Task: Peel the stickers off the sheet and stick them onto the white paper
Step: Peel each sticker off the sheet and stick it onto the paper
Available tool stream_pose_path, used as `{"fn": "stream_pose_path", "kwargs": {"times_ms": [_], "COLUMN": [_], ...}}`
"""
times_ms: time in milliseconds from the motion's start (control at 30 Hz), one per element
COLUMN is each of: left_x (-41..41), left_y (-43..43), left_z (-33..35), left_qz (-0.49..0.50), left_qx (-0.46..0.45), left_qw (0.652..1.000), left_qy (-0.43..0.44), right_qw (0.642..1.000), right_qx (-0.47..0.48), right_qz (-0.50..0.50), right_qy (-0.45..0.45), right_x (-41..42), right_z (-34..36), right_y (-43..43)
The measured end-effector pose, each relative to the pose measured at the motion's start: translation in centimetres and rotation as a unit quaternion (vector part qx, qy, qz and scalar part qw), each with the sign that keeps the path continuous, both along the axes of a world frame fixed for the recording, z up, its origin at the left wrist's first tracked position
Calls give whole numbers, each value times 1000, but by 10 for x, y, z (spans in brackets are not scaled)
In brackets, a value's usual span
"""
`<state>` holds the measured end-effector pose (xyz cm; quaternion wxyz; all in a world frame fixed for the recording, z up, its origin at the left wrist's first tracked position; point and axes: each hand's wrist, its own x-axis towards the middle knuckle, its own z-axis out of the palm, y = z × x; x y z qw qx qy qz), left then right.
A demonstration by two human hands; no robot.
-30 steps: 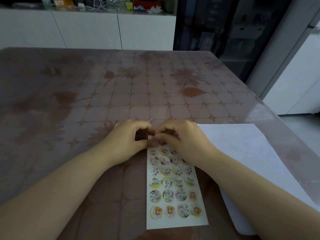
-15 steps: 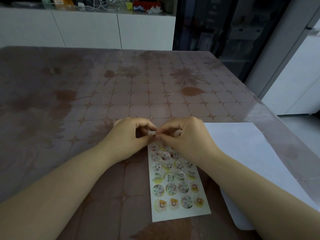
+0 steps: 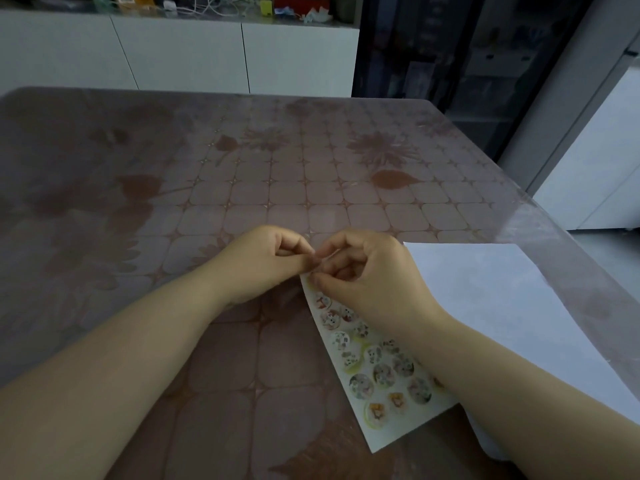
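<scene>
Pinching the top corner of the sticker sheet (image 3: 381,434), left grip (image 3: 263,258) and right grip (image 3: 374,278) should peel slowly and low.

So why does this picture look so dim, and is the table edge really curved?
Head view: dim, flat indoor light; soft glare along the right edge of the table; the wide-angle lens bows its far edge; sticker sheet designs look soft, details unreadable; white paper reads bluish-grey.
</scene>
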<state>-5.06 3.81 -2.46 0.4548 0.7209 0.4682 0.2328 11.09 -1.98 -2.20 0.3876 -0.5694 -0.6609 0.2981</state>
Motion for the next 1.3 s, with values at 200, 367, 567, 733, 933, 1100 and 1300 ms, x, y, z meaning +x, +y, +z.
{"fn": "stream_pose_path", "kwargs": {"times_ms": [200, 367, 567, 733, 933, 1100, 1300], "left_x": [2, -1, -2, -3, 0, 3, 6], "left_y": [-2, 1, 1, 4, 3, -1, -5], "left_z": [-2, -2, 1, 0, -6, -10, -8], "left_qz": [6, 2, -15, -22, -10, 0, 6], "left_qx": [16, 13, 8, 16, 69, 137, 188], "left_qw": [1000, 1000, 999, 999, 996, 989, 980], "left_qy": [14, 18, 27, 41, 48, 48, 61], "right_qw": [1000, 997, 993, 993, 991, 968, 974], "right_qx": [5, 45, 79, 99, -21, -170, -175], "right_qz": [-2, 1, 9, -13, -120, -129, -134], "right_qy": [-9, -57, -85, -60, -60, -132, -45], "right_x": [-2, -4, -2, 0, 78, 110, 110], "right_z": [0, -3, -3, 15, 71, 47, 17], "right_y": [-2, -3, -6, -11, 2, 13, 18]}}
